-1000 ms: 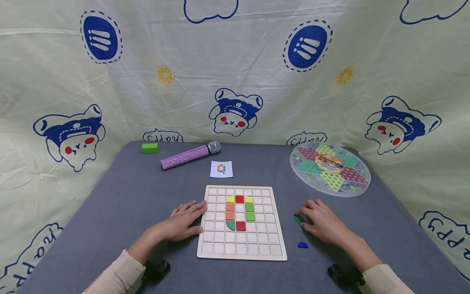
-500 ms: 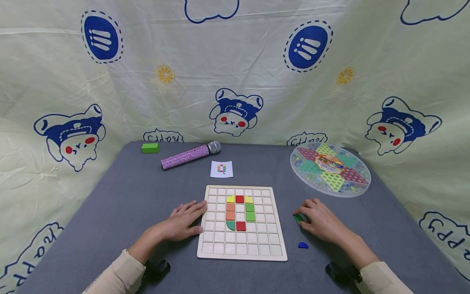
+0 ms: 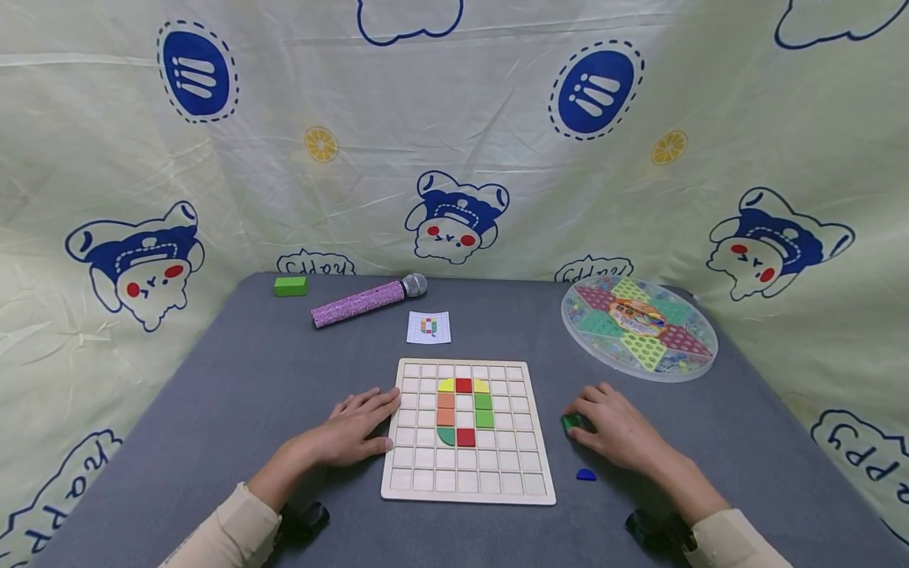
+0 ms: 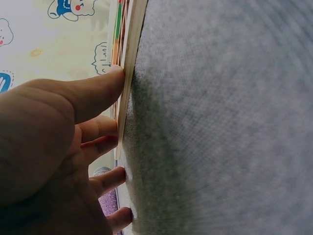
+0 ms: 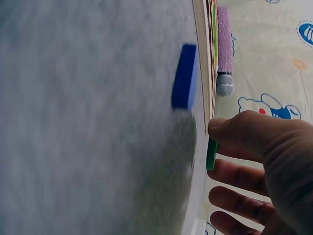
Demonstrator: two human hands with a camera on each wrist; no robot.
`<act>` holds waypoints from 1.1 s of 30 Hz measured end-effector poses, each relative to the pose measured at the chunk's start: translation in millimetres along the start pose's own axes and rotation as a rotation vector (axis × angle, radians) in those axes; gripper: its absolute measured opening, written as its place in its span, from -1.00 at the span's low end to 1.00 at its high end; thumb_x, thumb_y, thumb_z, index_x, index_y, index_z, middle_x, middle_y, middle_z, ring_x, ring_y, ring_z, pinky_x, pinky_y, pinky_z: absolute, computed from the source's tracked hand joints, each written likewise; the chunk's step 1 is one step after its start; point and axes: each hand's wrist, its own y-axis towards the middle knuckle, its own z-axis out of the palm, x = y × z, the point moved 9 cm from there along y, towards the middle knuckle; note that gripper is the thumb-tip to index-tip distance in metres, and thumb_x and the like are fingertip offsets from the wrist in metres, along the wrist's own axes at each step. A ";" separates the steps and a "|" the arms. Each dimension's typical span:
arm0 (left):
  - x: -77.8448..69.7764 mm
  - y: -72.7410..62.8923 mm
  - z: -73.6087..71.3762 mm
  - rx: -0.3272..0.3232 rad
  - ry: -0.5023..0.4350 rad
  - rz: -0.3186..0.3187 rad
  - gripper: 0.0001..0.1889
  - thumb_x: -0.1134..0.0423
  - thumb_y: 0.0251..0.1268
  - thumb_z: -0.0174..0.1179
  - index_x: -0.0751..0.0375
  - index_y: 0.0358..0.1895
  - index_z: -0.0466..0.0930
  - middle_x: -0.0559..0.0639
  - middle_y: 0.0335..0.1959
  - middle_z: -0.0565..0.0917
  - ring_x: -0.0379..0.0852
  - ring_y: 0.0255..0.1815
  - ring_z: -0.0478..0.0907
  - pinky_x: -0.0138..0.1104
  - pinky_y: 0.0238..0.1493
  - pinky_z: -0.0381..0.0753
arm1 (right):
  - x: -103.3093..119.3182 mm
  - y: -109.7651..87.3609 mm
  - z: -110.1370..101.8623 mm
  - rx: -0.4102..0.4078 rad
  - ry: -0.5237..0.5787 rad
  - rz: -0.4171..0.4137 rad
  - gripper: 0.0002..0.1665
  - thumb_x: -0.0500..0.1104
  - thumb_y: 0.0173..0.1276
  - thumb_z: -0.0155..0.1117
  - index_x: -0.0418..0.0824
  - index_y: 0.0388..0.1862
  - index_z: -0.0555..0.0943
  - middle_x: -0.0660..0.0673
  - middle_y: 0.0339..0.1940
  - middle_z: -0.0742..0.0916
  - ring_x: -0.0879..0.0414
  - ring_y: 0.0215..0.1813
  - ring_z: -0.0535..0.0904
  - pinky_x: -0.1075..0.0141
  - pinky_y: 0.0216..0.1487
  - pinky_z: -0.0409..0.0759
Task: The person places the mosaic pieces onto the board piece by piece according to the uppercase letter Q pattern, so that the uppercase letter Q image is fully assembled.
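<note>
My left hand (image 3: 353, 427) lies with fingers extended against the left edge of a wooden grid board (image 3: 466, 480); in the left wrist view its thumb (image 4: 105, 90) touches the board's side. On the board, yellow, red, orange and green tiles form a ring, with a dark green quarter-round (image 3: 446, 435) at its lower left. Right of the board, my right hand (image 3: 616, 427) pinches a small dark green tile (image 5: 211, 154) between thumb and fingers, partly hidden by them. Nearer the front, a blue half-round block (image 3: 585, 474) rests on the table.
A small printed pattern card (image 3: 428, 327) lies behind the board. Beyond it are a purple glitter microphone (image 3: 360, 303) and a green block (image 3: 290, 286). At the back right sits a round, clear Chinese checkers case (image 3: 592, 343). A printed curtain (image 3: 369, 205) hangs behind the grey table (image 3: 234, 394).
My right hand has shifted slightly left toward the board with the green tile in its pinch. The left hand and the board keep their places.
</note>
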 end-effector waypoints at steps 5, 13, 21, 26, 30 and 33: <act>-0.3 0.0 0.1 -0.002 0.001 0.005 -0.31 0.03 0.39 0.04 0.13 0.49 0.03 0.06 0.53 0.08 0.19 0.54 -0.09 0.27 0.40 -0.17 | 12.8 2.1 -2.6 -0.021 0.010 -0.024 -0.76 -0.06 0.10 0.44 -0.03 -0.22 0.69 0.07 -0.29 0.61 0.20 -0.25 0.37 0.24 -0.23 0.38; 0.1 -0.1 0.0 -0.009 0.006 0.008 -0.31 0.03 0.39 0.04 0.12 0.49 0.03 0.05 0.53 0.08 0.19 0.54 -0.09 0.27 0.39 -0.16 | 37.0 5.2 -1.0 -0.046 0.025 -0.079 -0.75 -0.05 0.10 0.45 -0.01 -0.21 0.68 0.08 -0.29 0.61 0.22 -0.26 0.37 0.27 -0.25 0.39; 0.6 0.0 0.0 -0.003 0.002 0.004 -0.31 0.01 0.39 0.04 0.11 0.49 0.02 0.04 0.53 0.07 0.19 0.54 -0.10 0.27 0.39 -0.17 | 63.0 11.1 -0.8 -0.082 0.039 -0.122 -0.74 -0.03 0.06 0.47 -0.02 -0.24 0.68 0.08 -0.31 0.61 0.24 -0.27 0.36 0.30 -0.26 0.37; 1.4 0.2 0.1 -0.003 0.006 -0.001 -0.31 0.01 0.38 0.04 0.11 0.49 0.02 0.03 0.53 0.07 0.18 0.54 -0.10 0.27 0.39 -0.17 | 78.4 17.9 3.9 -0.062 0.043 -0.146 -0.74 -0.01 0.08 0.45 -0.02 -0.24 0.69 0.08 -0.29 0.62 0.23 -0.26 0.36 0.28 -0.21 0.39; 1.7 0.2 0.3 -0.003 0.008 -0.006 -0.30 0.00 0.38 0.04 0.10 0.49 0.02 0.03 0.53 0.07 0.18 0.54 -0.10 0.27 0.39 -0.16 | 91.9 23.4 5.4 -0.076 0.040 -0.179 -0.77 -0.03 0.09 0.43 -0.03 -0.26 0.69 0.08 -0.32 0.61 0.21 -0.24 0.39 0.25 -0.19 0.42; 1.4 0.1 0.3 -0.003 0.007 -0.006 -0.30 0.00 0.38 0.04 0.10 0.49 0.02 0.03 0.53 0.08 0.18 0.54 -0.10 0.27 0.39 -0.17 | 100.0 27.4 5.9 -0.087 0.037 -0.199 -0.77 -0.02 0.09 0.42 -0.03 -0.26 0.70 0.08 -0.32 0.62 0.19 -0.22 0.42 0.25 -0.16 0.44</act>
